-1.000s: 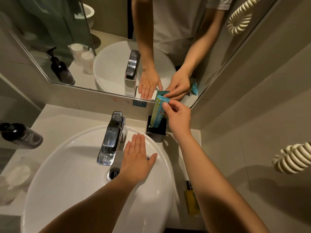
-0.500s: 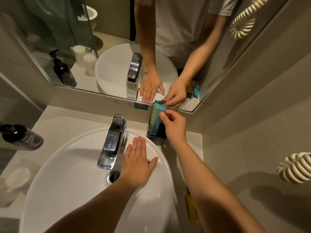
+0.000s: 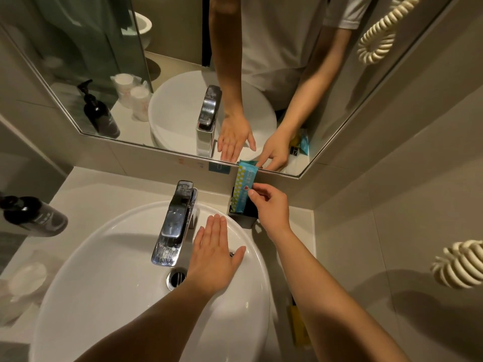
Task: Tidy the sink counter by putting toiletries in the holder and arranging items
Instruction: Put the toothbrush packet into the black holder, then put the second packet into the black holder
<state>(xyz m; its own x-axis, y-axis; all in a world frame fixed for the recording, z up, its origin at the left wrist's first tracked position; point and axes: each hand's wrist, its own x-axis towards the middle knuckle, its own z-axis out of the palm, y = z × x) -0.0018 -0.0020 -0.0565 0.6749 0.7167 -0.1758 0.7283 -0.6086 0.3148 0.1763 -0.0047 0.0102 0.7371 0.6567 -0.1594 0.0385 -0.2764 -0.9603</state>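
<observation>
A blue dotted toiletry packet (image 3: 243, 188) stands upright with its lower end inside the black square holder (image 3: 241, 220) at the back of the counter, right of the tap. My right hand (image 3: 269, 209) pinches the packet's right edge between thumb and fingers. My left hand (image 3: 213, 253) lies flat and empty, fingers together, on the white basin's (image 3: 104, 283) back rim beside the chrome tap (image 3: 176, 222). A yellow packet (image 3: 298, 326) lies on the counter at the right, partly hidden under my right forearm.
A dark pump bottle (image 3: 34, 218) stands at the left edge of the counter. Wrapped white cups (image 3: 23, 278) sit at the front left, blurred. The mirror (image 3: 183, 74) rises directly behind the holder. A coiled cream cord (image 3: 460, 263) hangs on the right wall.
My right hand has pushed the blue packet lower into the holder and slid its grip down the packet's edge. The left hand has stayed on the basin rim.
</observation>
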